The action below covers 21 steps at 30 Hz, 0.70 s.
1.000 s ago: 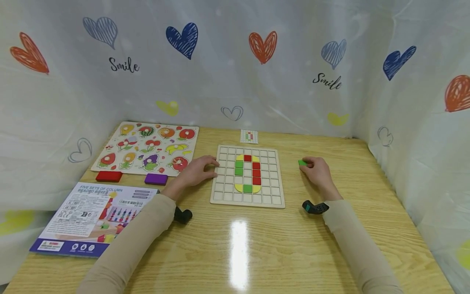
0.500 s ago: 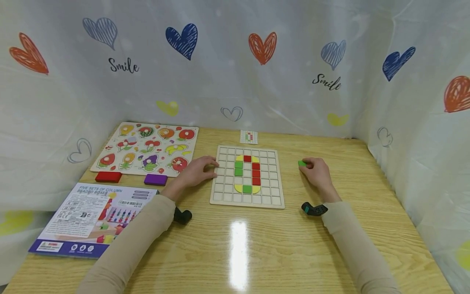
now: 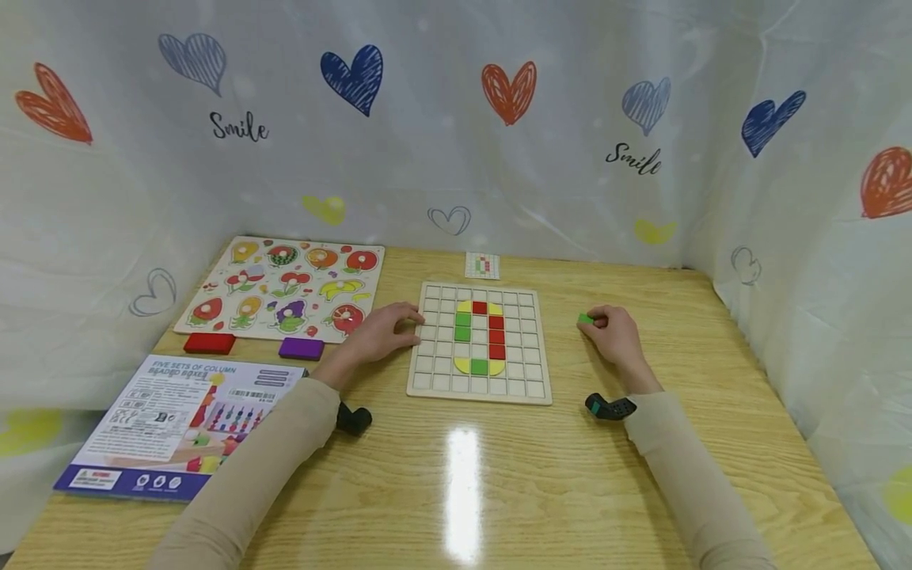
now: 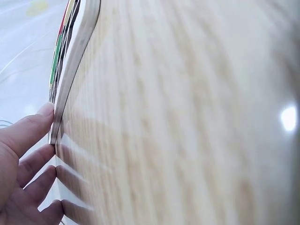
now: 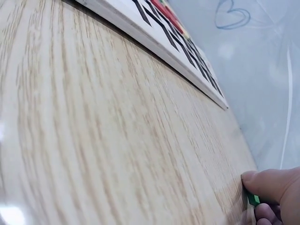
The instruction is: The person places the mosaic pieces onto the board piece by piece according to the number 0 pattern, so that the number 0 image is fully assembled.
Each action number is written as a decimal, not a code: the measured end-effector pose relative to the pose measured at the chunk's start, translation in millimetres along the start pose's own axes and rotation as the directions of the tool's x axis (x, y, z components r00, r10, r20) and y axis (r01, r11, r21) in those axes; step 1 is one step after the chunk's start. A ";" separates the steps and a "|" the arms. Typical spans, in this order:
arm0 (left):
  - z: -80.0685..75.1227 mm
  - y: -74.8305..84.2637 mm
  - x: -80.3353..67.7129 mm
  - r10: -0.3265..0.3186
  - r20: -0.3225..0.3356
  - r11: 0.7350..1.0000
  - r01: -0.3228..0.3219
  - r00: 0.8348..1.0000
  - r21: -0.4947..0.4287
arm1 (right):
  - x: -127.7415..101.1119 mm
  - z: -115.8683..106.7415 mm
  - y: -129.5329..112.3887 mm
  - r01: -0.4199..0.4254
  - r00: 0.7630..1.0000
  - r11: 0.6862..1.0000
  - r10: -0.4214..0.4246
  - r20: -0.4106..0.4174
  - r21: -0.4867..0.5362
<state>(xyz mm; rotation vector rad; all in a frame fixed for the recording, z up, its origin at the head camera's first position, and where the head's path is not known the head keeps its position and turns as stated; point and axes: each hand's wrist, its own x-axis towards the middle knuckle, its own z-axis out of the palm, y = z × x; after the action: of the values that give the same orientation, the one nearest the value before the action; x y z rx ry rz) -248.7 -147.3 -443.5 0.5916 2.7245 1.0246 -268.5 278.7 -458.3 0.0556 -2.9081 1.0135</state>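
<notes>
A square wooden grid board (image 3: 432, 385) lies in the middle of the table. Red, green and yellow tiles in it form an upright ring, with rounded yellow corners, a green stretch on the left and a red column on the right. My left hand (image 3: 385, 332) rests at the board's left edge, its thumb touching the edge in the left wrist view and the other fingers loosely spread on the table. To the right of the board, my right hand (image 3: 616, 336) pinches a small green tile (image 5: 253, 199) between thumb and fingers, close over the table. Part of the tile is hidden by the fingers.
A small pattern card (image 3: 483, 266) lies behind the board. On the left are a fruit peg puzzle (image 3: 324, 313), a red block (image 3: 209, 343), a purple block (image 3: 301, 348) and a printed box (image 3: 142, 419). A printed curtain (image 3: 427, 158) closes off the back and sides.
Hardly anything differs: the right hand stays beside the board with the green tile, and the left hand keeps its place at the board's edge. The view shifts very slightly.
</notes>
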 end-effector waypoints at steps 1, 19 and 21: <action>0.2 -0.2 0.0 -0.001 -0.001 1.000 0.001 1.000 -0.003 | -0.5 0.5 -0.1 0.002 1.000 1.000 -0.002 -0.002 -0.001; 2.0 -2.5 1.4 -0.009 0.003 1.000 0.009 1.000 0.005 | -10.3 4.2 -16.5 0.090 0.996 0.995 -0.091 -0.016 -0.040; 2.2 -3.6 2.3 -0.007 0.000 1.000 0.007 1.000 0.007 | -11.7 7.4 -24.8 0.110 0.994 0.994 -0.110 -0.011 -0.029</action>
<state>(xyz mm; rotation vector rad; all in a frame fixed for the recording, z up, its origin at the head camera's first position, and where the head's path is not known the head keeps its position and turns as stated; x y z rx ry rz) -251.2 -147.5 -447.6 0.5833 2.7293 1.0131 -255.8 254.8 -449.5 0.2048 -2.8716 0.9513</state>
